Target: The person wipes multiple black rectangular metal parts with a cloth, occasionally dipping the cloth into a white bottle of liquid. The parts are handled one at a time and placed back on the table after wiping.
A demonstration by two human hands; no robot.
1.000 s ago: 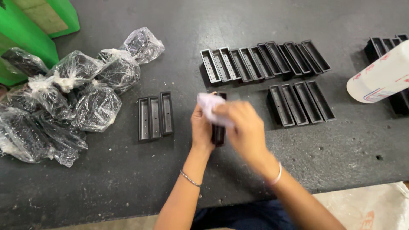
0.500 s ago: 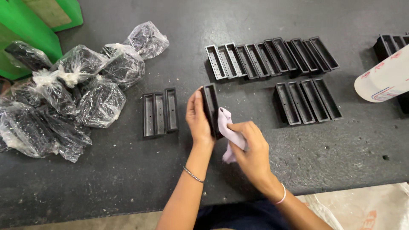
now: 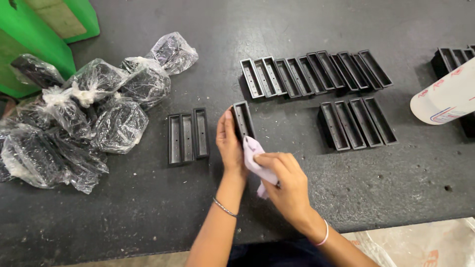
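Observation:
My left hand (image 3: 229, 143) grips a black rectangular plastic tray (image 3: 243, 120) by its left side, holding it on the dark table (image 3: 148, 212). My right hand (image 3: 283, 184) is closed on a pale lilac cloth (image 3: 255, 159) that presses against the near end of that tray. Just left of my left hand lie three more black trays (image 3: 187, 136) side by side.
A long row of black trays (image 3: 316, 71) lies at the back, a shorter row (image 3: 357, 122) to the right, more at the far right (image 3: 450, 58). A white cylinder (image 3: 445, 101) juts in at the right. Clear bags of black parts (image 3: 79, 116) are piled left, by green boxes (image 3: 34, 37).
The cloth was on top of the tray a second ago; my right hand has drawn it down to the tray's near end. The left hand keeps holding the tray.

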